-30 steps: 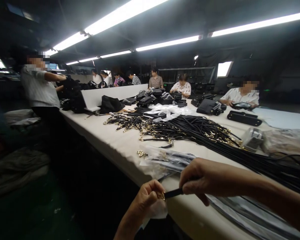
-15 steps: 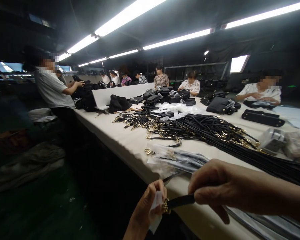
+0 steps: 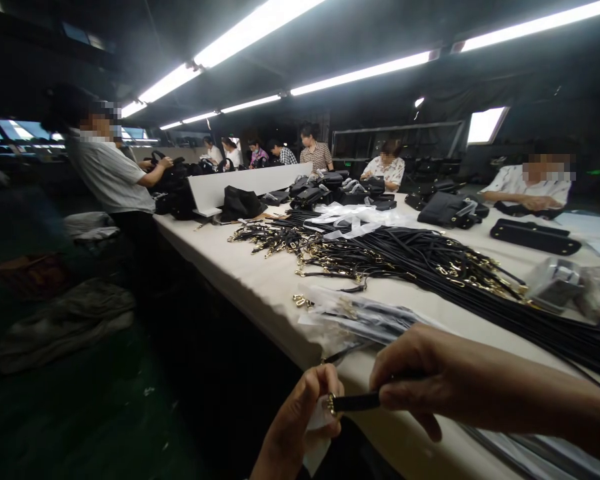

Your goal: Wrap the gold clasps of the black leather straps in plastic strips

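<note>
Near the bottom middle, my left hand [image 3: 305, 417] is closed on a translucent white wrapper [image 3: 317, 440], beside the gold buckle [image 3: 332, 405] of a black strap. My right hand [image 3: 420, 380] pinches the black strap [image 3: 357, 401] between thumb and fingers, a little right of the buckle. The short strap piece between my hands is held taut, over the table's front edge. Just beyond my hands lie black straps in clear plastic sleeves [image 3: 360, 317], with gold clasps at their left end.
A large heap of black straps with gold clasps [image 3: 405, 257] spreads over the cream table [image 3: 220, 257]. White strips [image 3: 355, 217] lie on it. Black bags [image 3: 450, 210] stand behind. Several people sit around the far side; one person [image 3: 105, 173] stands at the left.
My right hand and the strap have shifted slightly left, nearer my left hand, which has moved a little right. The view has turned slightly. The standing person's arms have moved.
</note>
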`<control>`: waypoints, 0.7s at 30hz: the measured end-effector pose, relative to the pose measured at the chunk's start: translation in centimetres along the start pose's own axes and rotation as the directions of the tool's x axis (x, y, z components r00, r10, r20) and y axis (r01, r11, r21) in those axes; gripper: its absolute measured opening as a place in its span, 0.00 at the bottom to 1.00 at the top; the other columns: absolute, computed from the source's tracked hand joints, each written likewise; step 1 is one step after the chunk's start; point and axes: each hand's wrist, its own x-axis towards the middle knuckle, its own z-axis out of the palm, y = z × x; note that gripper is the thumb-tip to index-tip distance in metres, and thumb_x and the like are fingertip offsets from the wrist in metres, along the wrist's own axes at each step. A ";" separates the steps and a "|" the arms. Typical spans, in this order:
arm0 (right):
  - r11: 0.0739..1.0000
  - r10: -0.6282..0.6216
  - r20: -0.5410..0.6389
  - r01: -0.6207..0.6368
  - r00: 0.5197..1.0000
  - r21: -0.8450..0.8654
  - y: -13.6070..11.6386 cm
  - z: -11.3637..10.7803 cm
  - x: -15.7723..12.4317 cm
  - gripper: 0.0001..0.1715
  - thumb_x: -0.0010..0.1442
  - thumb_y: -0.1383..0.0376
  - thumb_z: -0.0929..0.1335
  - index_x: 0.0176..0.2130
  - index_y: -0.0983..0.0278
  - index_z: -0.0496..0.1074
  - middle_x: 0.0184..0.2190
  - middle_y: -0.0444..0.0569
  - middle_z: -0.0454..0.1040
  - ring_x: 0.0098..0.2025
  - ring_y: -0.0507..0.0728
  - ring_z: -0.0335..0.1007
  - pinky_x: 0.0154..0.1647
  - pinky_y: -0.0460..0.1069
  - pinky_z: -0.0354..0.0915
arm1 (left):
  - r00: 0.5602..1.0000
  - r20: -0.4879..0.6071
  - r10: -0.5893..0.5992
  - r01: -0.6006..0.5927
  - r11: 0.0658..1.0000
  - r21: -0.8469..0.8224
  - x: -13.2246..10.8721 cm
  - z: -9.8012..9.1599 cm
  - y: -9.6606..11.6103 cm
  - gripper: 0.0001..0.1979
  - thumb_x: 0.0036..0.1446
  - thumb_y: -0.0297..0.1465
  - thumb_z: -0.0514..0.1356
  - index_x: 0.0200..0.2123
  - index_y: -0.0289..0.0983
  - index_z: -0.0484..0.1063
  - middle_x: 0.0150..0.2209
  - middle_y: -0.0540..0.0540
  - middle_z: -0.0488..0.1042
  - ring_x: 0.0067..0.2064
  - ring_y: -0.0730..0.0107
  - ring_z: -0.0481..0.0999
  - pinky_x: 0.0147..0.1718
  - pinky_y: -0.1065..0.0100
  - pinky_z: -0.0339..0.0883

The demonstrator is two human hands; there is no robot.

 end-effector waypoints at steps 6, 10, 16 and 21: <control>0.902 -0.126 -0.151 0.050 0.980 -0.429 0.5 0.8 0.4 0.09 0.59 0.67 0.66 0.29 0.63 0.76 0.21 0.40 0.71 0.22 0.46 0.61 0.24 0.41 0.50 | 0.995 0.096 0.023 -0.032 0.995 0.090 0.8 -1.5 0.1 0.32 0.44 0.59 0.67 0.26 0.34 0.68 0.20 0.53 0.63 0.17 0.81 0.59 0.16 0.76 0.50; 0.903 -0.170 -0.185 0.078 0.968 -0.422 1.1 1.3 0.9 0.09 0.58 0.68 0.66 0.28 0.63 0.76 0.19 0.40 0.71 0.21 0.46 0.60 0.24 0.41 0.49 | 0.999 -0.002 0.049 -0.046 0.957 0.287 1.1 -1.5 1.2 0.27 0.49 0.52 0.69 0.25 0.33 0.70 0.20 0.52 0.65 0.21 0.80 0.59 0.22 0.75 0.51; 0.945 -0.014 -0.164 -0.040 0.986 -0.324 2.3 1.5 2.2 0.08 0.55 0.67 0.66 0.30 0.65 0.76 0.19 0.42 0.72 0.21 0.48 0.65 0.20 0.41 0.52 | 0.988 -0.104 0.117 -0.032 0.804 0.593 1.8 1.0 1.7 0.23 0.55 0.49 0.65 0.27 0.33 0.72 0.24 0.50 0.67 0.27 0.75 0.62 0.27 0.72 0.56; 0.990 0.001 -0.089 -0.013 0.996 -0.140 3.2 1.3 3.4 0.11 0.57 0.63 0.65 0.33 0.67 0.75 0.19 0.42 0.70 0.19 0.48 0.65 0.18 0.40 0.56 | 0.945 -0.065 0.320 -0.190 0.700 0.688 3.0 2.8 1.1 0.24 0.60 0.52 0.59 0.26 0.37 0.65 0.22 0.54 0.60 0.25 0.75 0.59 0.25 0.72 0.54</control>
